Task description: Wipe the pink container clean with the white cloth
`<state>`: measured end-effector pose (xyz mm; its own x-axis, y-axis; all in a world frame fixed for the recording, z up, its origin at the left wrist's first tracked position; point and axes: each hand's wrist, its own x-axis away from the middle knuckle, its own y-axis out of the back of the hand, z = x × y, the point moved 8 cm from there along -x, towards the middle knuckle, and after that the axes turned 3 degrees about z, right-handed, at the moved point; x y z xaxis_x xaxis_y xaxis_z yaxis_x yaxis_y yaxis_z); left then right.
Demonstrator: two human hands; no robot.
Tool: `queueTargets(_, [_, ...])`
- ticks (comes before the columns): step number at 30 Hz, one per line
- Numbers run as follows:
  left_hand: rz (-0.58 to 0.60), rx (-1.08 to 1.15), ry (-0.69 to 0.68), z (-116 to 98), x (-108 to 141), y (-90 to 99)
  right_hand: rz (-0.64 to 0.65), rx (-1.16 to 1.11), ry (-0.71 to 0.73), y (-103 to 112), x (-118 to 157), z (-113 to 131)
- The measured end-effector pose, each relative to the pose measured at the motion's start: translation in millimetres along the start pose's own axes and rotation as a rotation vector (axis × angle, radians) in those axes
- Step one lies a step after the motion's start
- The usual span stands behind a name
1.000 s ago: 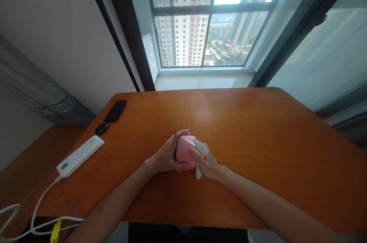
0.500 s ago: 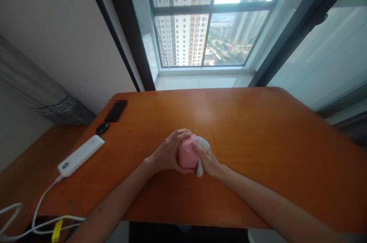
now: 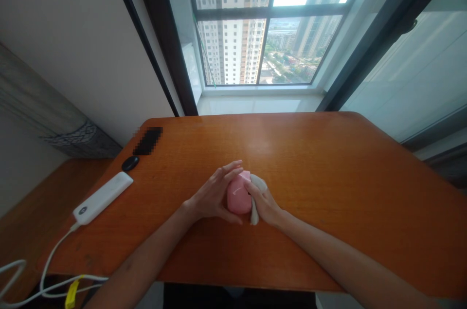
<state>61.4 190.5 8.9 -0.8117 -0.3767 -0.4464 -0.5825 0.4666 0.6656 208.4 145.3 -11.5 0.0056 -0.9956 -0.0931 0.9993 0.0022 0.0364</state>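
A small pink object with a glossy, faceted top (image 3: 239, 195), box-like in shape, is just above or on the table in front of me; its exact kind is unclear. My right hand (image 3: 264, 199) grips its right side, thumb on top, with a whitish cloth (image 3: 258, 182) bunched between palm and object. A tail of that cloth hangs down below the thumb. Around the object's left side curves my left hand (image 3: 215, 194), fingers spread and thumb apart, loosely cupped. Whether its palm touches the pink surface is hard to see.
The brown wooden table (image 3: 328, 177) reaches toward a window (image 3: 270, 12). On its left lie a white power strip (image 3: 104, 197) with a white cable (image 3: 51, 255), a black oval item (image 3: 130, 163) and a blurred black rectangle (image 3: 148, 141). A yellow tag (image 3: 72, 294) hangs near the front edge.
My left hand has loosened, its fingers and thumb spreading away from the pink object. The object has turned slightly in my right hand, which otherwise stays in place with the cloth.
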Motion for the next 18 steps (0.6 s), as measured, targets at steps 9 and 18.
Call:
queueTargets(9, [-0.046,-0.089,-0.031,-6,0,2.9,-0.088,-0.106,-0.045,8,1,-7])
queueTargets(18, [-0.277,-0.085,0.034,8,7,24.4,-0.814,-0.194,-0.052,76,8,-22])
